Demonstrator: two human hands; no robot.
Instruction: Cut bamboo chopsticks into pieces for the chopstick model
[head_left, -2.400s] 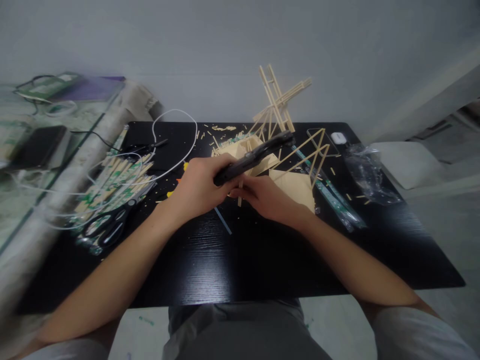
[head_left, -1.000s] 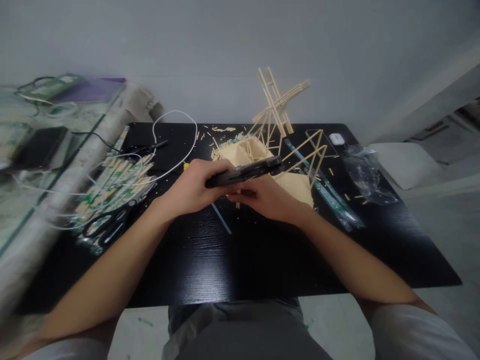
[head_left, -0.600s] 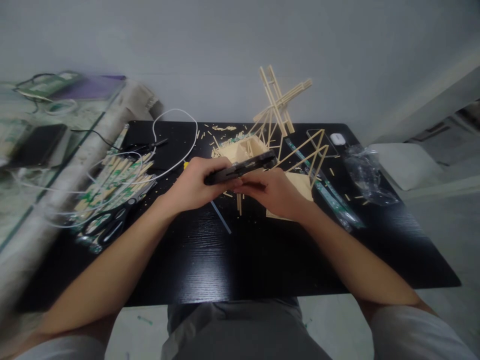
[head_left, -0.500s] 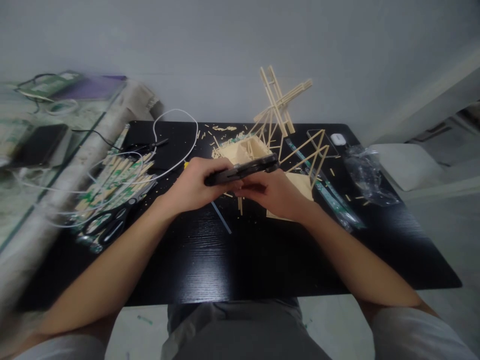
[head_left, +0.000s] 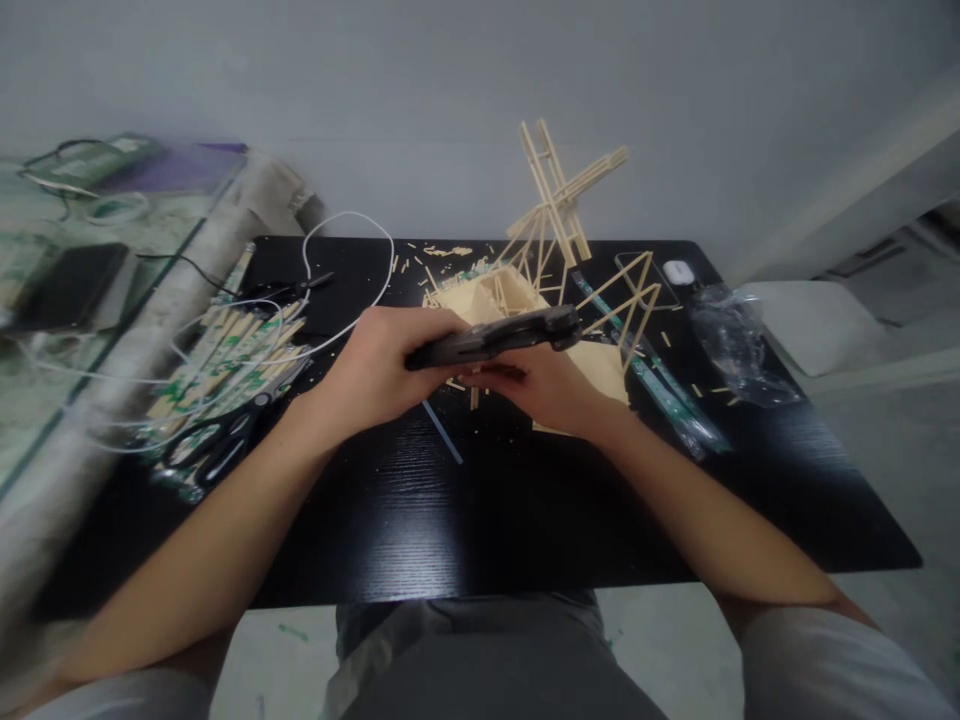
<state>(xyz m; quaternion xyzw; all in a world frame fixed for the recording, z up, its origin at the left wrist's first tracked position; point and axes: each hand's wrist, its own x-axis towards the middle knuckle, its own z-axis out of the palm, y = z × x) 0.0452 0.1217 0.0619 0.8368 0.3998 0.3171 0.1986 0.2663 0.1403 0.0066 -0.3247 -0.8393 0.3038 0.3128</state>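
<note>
The elongated black tool (head_left: 493,340), above the glossy black table (head_left: 540,520), slants less than earlier, its long axis pointing right and slightly up; the left hand (head_left: 375,365) clamps it. What the right hand (head_left: 541,388) grips is unclear.

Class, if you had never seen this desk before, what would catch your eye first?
Probably the pale wooden framework, its crossed top rising at the far edge of the black table. Next, the dark tool gripped in the left hand, over the right hand near centre. A white cable loops at the table's left.
</note>
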